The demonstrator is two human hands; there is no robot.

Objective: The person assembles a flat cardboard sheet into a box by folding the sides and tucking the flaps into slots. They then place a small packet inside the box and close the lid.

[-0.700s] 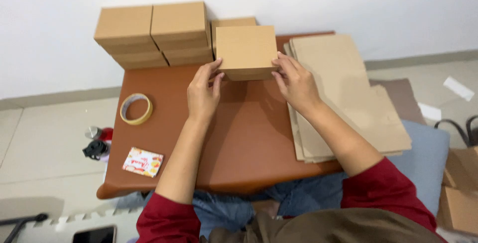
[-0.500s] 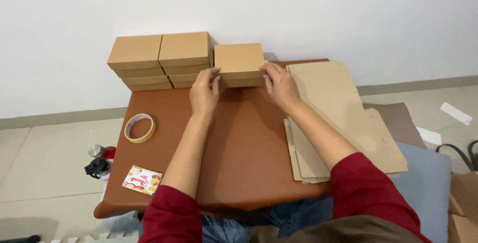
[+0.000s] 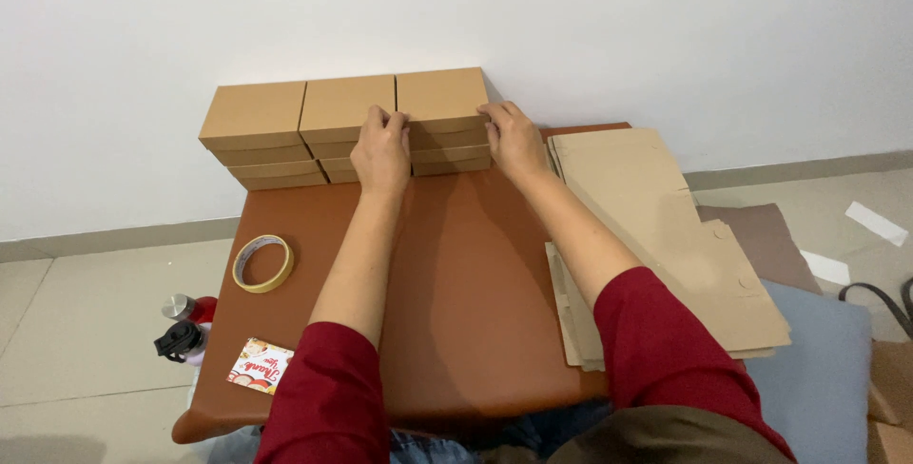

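Left hand [image 3: 381,148]: gripping the left side of the top box [image 3: 441,99], fingers curling over its upper edge.
Right hand [image 3: 514,139]: clasping the right side of the same box.
Top box: sitting between both hands, on the rightmost stack against the wall.
Box stacks [image 3: 301,129]: three stacks standing side by side, touching; three boxes showing in each.
Flat cardboard sheets [image 3: 656,226]: one pile lying just right of the right hand.
Tape roll [image 3: 263,263]: one, lying on the tabletop [image 3: 466,283], left of the left forearm.
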